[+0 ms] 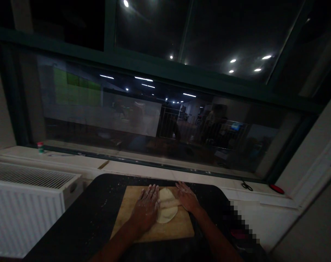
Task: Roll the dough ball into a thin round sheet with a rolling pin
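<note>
A flattened piece of pale dough (166,217) lies on a wooden board (178,229). Across the dough lies a light rolling pin (168,204), its two ends covered by my hands. My left hand (148,204) rests flat over the pin's left end, fingers stretched forward and dusted with flour. At the opposite end, my right hand (186,196) lies on the pin with floury fingers extended. Neither hand wraps round the pin as far as I can see.
The board stands on a dark table (80,214) with flour specks. Left of it is a white radiator (26,207). On the windowsill (154,172) are a small red-capped container (40,147), black-handled scissors (247,186) and a red object (276,189). A large window rises behind.
</note>
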